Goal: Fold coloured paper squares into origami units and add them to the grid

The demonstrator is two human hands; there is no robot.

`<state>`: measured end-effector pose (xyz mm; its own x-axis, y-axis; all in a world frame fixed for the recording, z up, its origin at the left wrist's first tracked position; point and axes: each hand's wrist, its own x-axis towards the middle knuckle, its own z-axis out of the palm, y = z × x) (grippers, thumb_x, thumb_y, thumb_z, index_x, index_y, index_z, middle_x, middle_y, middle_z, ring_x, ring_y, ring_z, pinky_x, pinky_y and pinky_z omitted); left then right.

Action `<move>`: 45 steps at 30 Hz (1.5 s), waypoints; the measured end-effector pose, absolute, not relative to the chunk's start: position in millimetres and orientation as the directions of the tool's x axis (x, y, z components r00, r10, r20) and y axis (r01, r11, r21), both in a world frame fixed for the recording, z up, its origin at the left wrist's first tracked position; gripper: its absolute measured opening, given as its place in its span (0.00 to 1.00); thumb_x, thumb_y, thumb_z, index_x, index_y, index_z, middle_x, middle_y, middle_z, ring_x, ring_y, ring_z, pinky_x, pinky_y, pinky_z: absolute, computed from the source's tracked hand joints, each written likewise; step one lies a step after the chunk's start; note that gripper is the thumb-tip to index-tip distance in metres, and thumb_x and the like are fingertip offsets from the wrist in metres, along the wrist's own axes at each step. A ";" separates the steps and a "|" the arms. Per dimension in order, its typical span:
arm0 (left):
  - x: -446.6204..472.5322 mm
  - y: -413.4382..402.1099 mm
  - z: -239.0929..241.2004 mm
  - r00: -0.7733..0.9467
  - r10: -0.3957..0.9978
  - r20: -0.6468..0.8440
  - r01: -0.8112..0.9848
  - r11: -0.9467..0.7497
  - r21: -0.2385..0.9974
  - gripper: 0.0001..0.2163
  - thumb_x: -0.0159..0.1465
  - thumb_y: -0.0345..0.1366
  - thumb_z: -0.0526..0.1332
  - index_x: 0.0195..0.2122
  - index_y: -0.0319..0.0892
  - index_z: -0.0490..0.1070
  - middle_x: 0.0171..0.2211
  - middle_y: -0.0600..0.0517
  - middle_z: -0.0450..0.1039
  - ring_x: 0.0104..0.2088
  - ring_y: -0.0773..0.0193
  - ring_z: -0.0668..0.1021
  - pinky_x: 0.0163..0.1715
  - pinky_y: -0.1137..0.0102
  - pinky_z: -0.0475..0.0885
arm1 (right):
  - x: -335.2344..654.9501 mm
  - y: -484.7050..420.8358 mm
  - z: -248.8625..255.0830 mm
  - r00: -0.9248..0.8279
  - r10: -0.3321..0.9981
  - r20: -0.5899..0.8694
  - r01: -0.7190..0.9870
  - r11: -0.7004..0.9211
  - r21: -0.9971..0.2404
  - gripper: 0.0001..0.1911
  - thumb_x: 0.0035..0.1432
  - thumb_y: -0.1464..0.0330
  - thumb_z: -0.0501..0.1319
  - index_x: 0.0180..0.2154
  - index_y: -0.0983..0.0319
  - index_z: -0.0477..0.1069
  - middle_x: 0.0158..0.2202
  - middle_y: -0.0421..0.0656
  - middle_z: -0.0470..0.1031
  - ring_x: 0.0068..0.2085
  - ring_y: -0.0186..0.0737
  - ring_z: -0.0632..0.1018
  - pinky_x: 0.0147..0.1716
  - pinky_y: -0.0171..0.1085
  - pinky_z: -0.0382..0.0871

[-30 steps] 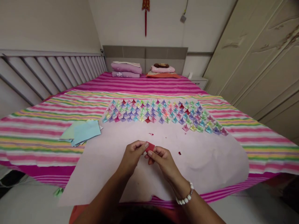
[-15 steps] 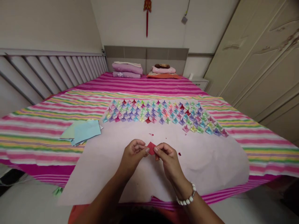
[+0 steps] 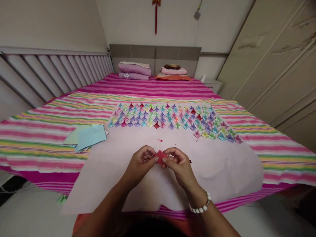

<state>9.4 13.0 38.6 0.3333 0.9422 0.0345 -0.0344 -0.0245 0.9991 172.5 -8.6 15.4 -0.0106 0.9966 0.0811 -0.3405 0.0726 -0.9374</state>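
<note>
Between my two hands is a small piece of folded red paper (image 3: 160, 156), held above a large pale sheet (image 3: 111, 184). My left hand (image 3: 142, 162) pinches its left side between thumb and fingers. On the other side, my right hand (image 3: 178, 164) grips it with thumb and fingertips, a white bead bracelet on that wrist. Beyond the hands, rows of small folded paper pieces (image 3: 156, 125) in many colours cover the far part of the sheet. Tiny red scraps (image 3: 160, 140) lie between the hands and those rows.
A stack of blue and green paper (image 3: 92, 137) lies left of the sheet on the striped bedcover (image 3: 46, 141). Folded bedding (image 3: 134, 69) sits by the headboard (image 3: 177, 54). A railing (image 3: 59, 70) runs along the left, and a wardrobe (image 3: 278, 65) stands at right.
The red paper looks wider and more spread between the fingers. My right hand's fingers have shifted around its right side. The camera view has tilted slightly downward.
</note>
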 end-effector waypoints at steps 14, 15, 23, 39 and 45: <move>5.8 15.9 39.2 0.444 0.896 -0.030 -0.056 0.062 0.997 0.10 0.56 0.35 0.67 0.33 0.41 0.66 0.27 0.56 0.73 0.29 0.69 0.75 0.31 0.73 0.68 | 173.6 -5.2 17.0 -0.057 0.998 0.032 -0.372 0.009 -0.928 0.13 0.44 0.68 0.72 0.30 0.61 0.71 0.19 0.36 0.75 0.21 0.33 0.75 0.24 0.32 0.67; 5.6 16.2 39.0 0.447 0.894 -0.033 -0.067 0.071 0.995 0.10 0.56 0.35 0.67 0.33 0.41 0.66 0.28 0.56 0.73 0.29 0.69 0.75 0.32 0.73 0.68 | 173.4 -5.2 17.4 -0.054 0.998 0.035 -0.372 0.013 -0.928 0.12 0.44 0.68 0.72 0.30 0.61 0.71 0.20 0.37 0.76 0.21 0.33 0.75 0.24 0.32 0.67; 5.8 14.8 40.3 0.470 0.881 -0.055 -0.102 0.117 0.988 0.11 0.56 0.38 0.66 0.34 0.40 0.65 0.28 0.56 0.71 0.27 0.70 0.73 0.31 0.72 0.67 | 172.4 -5.5 17.8 -0.071 0.997 0.036 -0.377 0.007 -0.926 0.12 0.44 0.68 0.72 0.30 0.61 0.71 0.19 0.38 0.77 0.21 0.34 0.76 0.25 0.32 0.67; 14.0 7.5 46.4 0.418 0.907 -0.044 -0.090 0.090 0.992 0.05 0.55 0.32 0.62 0.31 0.41 0.66 0.22 0.58 0.70 0.24 0.70 0.73 0.26 0.74 0.65 | 169.8 -7.3 20.8 -0.115 0.993 0.030 -0.363 -0.014 -0.932 0.08 0.44 0.69 0.71 0.31 0.62 0.77 0.19 0.39 0.77 0.21 0.34 0.76 0.25 0.34 0.69; 18.7 8.1 40.0 0.363 0.932 -0.011 -0.186 0.084 0.979 0.04 0.55 0.31 0.63 0.31 0.40 0.68 0.23 0.57 0.73 0.24 0.70 0.74 0.28 0.73 0.67 | 167.4 -5.8 21.0 -0.045 0.998 0.036 -0.397 0.015 -0.918 0.04 0.45 0.72 0.68 0.28 0.61 0.78 0.19 0.39 0.77 0.20 0.33 0.75 0.24 0.33 0.68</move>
